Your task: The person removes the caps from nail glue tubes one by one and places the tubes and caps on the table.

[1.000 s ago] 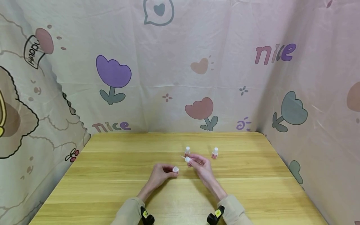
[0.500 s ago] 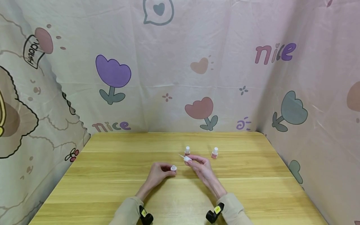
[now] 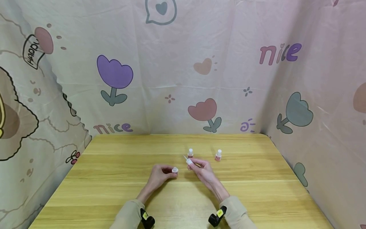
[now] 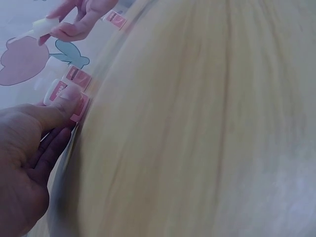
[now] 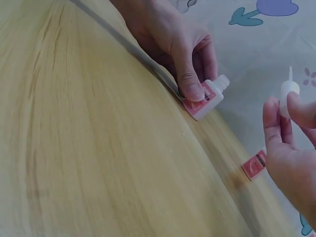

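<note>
My left hand (image 3: 160, 175) pinches a small white bottle (image 5: 210, 101) with a pink-red label between thumb and fingers. The bottle stands uncapped on the wooden table, its white neck showing. To the right and a little higher, my right hand (image 3: 204, 171) pinches a white cap (image 3: 189, 162) with a thin brush or applicator stem (image 5: 290, 74) that points up and to the left. Cap and bottle are apart. Just behind the right fingers stands a capped bottle (image 3: 190, 152) of the same kind, its lower part partly covered by the hand.
Another capped bottle (image 3: 218, 155) stands upright on the table (image 3: 243, 190), farther right. A printed cloth (image 3: 160, 108) hangs behind the table's back edge and along both sides. Each wrist wears a black camera (image 3: 147, 219).
My left hand has slid the uncapped bottle slightly left and back. The cap in my right hand has shifted a little left, and its stem has tipped more upward.
</note>
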`<move>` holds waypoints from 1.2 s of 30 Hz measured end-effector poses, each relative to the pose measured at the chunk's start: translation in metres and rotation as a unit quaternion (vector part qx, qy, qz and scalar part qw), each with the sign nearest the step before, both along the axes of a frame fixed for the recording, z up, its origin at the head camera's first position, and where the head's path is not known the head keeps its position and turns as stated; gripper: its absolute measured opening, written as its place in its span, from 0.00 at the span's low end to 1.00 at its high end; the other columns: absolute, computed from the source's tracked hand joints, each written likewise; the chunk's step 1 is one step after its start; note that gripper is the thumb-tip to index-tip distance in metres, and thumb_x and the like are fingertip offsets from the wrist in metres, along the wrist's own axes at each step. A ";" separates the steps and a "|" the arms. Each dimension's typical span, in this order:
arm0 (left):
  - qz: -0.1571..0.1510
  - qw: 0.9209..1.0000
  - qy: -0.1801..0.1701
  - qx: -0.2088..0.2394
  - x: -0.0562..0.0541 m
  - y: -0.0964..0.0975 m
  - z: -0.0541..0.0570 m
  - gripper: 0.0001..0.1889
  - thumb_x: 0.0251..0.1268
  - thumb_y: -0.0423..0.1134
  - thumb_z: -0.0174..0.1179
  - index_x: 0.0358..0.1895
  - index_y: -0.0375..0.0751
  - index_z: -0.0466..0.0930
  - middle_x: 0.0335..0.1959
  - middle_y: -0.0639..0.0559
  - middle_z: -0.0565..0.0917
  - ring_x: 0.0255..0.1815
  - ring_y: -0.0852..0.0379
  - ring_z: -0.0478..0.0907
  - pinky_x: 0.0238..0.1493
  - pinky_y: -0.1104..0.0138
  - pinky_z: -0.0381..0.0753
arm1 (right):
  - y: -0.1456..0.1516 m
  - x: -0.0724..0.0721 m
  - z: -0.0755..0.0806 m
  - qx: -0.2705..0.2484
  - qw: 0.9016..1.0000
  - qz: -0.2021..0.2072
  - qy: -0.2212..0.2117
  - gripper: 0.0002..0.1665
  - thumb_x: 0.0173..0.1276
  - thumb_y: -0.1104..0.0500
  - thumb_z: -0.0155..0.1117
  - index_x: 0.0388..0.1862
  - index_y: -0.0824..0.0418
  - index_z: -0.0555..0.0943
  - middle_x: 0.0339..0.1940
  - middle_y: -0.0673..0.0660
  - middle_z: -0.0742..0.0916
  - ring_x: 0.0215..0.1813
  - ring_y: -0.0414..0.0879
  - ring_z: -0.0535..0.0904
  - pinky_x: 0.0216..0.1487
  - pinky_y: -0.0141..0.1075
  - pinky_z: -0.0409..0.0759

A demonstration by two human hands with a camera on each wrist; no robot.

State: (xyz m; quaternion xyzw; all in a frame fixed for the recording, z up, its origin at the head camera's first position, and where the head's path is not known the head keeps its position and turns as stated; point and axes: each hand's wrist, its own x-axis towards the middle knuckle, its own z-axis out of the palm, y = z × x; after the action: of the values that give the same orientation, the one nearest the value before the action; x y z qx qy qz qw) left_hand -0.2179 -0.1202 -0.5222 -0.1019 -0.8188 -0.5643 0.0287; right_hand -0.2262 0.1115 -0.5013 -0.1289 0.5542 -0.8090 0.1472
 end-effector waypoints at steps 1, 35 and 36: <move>0.001 1.000 0.000 -0.001 0.000 -0.001 0.000 0.12 0.47 0.32 0.79 0.36 0.37 0.90 0.33 0.43 0.91 0.32 0.63 0.85 0.36 0.74 0.82 | -0.001 0.000 0.000 0.008 1.000 -0.002 0.000 0.24 0.74 0.71 0.56 0.65 0.81 0.69 0.54 0.52 0.81 0.45 0.37 0.82 0.55 0.27 0.81; 0.019 1.000 -0.003 -0.006 -0.008 -0.019 0.001 0.13 0.48 0.33 0.78 0.39 0.36 0.90 0.35 0.43 0.91 0.34 0.61 0.86 0.38 0.75 0.82 | -0.013 -0.009 -0.005 0.080 0.996 0.040 0.021 0.25 0.79 0.69 0.44 0.68 0.86 0.60 0.53 0.60 0.76 0.44 0.36 0.77 0.53 0.25 0.78; 0.020 1.000 -0.005 -0.007 -0.008 -0.019 0.001 0.13 0.48 0.33 0.78 0.39 0.36 0.90 0.35 0.43 0.91 0.34 0.61 0.86 0.38 0.75 0.82 | -0.014 -0.009 -0.004 0.082 0.996 0.038 0.018 0.25 0.79 0.70 0.44 0.68 0.85 0.61 0.54 0.60 0.76 0.44 0.36 0.77 0.53 0.25 0.78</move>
State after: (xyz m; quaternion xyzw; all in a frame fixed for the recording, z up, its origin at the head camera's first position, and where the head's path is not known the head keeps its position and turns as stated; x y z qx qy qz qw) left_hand -0.2262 -0.1396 -0.5215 -0.0829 -0.8245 -0.5586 0.0356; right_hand -0.2356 0.0978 -0.5058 -0.1518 0.6157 -0.7525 0.1775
